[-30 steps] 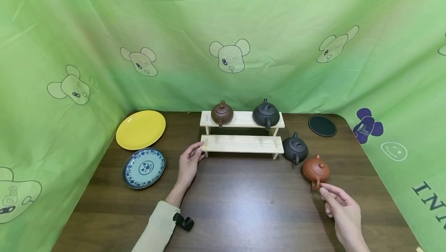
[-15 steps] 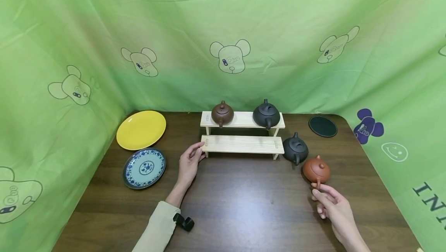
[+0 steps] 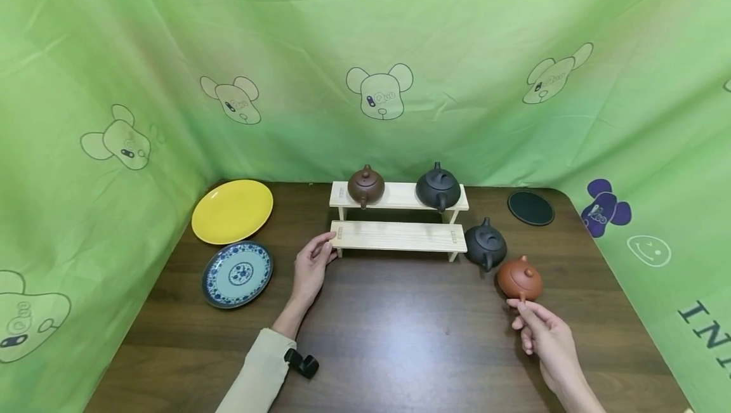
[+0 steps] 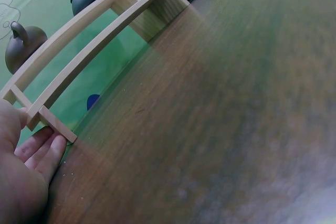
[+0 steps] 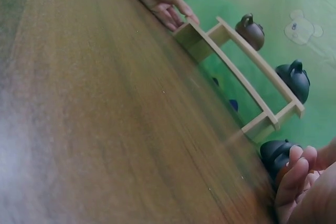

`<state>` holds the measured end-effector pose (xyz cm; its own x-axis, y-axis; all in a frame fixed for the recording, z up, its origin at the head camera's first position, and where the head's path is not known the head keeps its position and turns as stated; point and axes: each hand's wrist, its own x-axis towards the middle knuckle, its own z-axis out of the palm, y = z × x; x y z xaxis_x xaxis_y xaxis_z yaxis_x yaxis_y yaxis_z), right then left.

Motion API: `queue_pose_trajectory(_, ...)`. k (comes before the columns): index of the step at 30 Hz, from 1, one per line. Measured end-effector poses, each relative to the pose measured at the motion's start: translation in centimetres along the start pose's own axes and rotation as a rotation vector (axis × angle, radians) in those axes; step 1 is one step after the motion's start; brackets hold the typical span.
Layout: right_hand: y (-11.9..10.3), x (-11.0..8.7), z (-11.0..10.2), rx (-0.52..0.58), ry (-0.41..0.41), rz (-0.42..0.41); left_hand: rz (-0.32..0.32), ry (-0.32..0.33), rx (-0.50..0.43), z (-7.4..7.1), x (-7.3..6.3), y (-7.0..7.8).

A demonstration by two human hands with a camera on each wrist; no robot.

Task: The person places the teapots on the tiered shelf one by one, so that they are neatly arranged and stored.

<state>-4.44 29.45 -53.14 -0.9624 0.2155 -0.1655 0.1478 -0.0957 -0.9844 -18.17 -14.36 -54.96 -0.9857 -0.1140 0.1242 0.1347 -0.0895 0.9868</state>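
Observation:
In the head view my right hand (image 3: 546,343) pinches the handle of a reddish-orange clay teapot (image 3: 518,278) between thumb and fingers. That pot sits on the wooden table at the right; in the right wrist view the fingers (image 5: 296,174) hide most of it. My left hand (image 3: 309,272) grips the left end of a two-tier pale wooden stand (image 3: 398,236). The left wrist view has its fingers (image 4: 50,153) against the stand's front leg. On the upper tier are a brown teapot (image 3: 366,186) and a black teapot (image 3: 438,187). The lower tier bears nothing.
Another black teapot (image 3: 485,245) stands on the table between the stand and the orange pot. A dark oval mat (image 3: 531,208) lies at the back right. To the left are a yellow plate (image 3: 233,211) and a blue patterned plate (image 3: 238,275). Green curtain (image 3: 297,32) surrounds the table.
My right hand has shifted slightly left, and its fingers have closed round the orange teapot's handle. The left hand stays at the stand; the teapots have not visibly moved.

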Motion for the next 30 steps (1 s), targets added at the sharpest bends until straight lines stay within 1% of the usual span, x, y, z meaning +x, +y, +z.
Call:
queue_pose_trajectory(2, 0.12, 0.05, 0.00, 0.020, -0.002, -0.018, 0.002, -0.001, 0.001, -0.03, 0.02, -0.02)
queue_pose_trajectory(8, 0.50, 0.06, 0.10, 0.138, 0.004, -0.066, 0.000, -0.010, 0.002, -0.09, 0.06, 0.03)
queue_pose_trajectory(11, 0.57, 0.00, 0.07, 0.177, 0.004, -0.084, 0.003, -0.010, 0.004, -0.10, 0.06, 0.04)
queue_pose_trajectory(15, 0.64, -0.10, -0.02, 0.201, -0.007, -0.111, 0.004, -0.007, 0.014, -0.11, 0.07, -0.01)
queue_pose_trajectory(21, 0.72, -0.14, -0.12, 0.224, -0.010, -0.149, -0.002, -0.001, 0.003, -0.03, 0.10, 0.00)
queue_pose_trajectory(30, 0.21, -0.50, -0.11, 0.252, 0.021, -0.147, -0.002, 0.001, 0.002, -0.07, 0.08, -0.08)
